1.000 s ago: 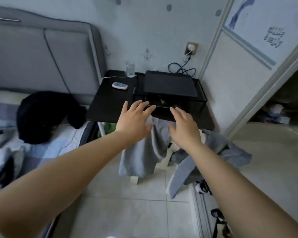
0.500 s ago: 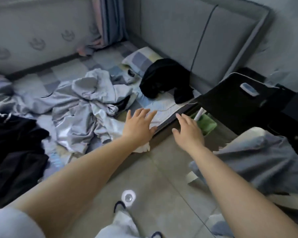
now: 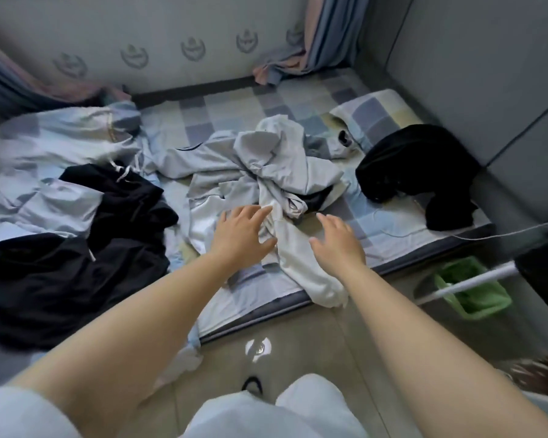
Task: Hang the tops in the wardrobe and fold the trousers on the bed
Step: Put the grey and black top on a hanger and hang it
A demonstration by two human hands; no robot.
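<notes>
No readable labels anywhere, just crest-type prints on the far wall (image 3: 190,49). Both my hands are over the near edge of the bed (image 3: 266,308), fingers spread and holding nothing: left hand (image 3: 242,237) on the pale grey clothes pile (image 3: 266,172), right hand (image 3: 339,240) just beside the white piece trailing off the edge. Black clothes (image 3: 76,254) sit to the left, another black garment (image 3: 418,172) far right by the checked pillow (image 3: 374,112). Green bin (image 3: 475,292) on the floor to the right. Half a second ago my hands were short of the mattress; now they're over it.
</notes>
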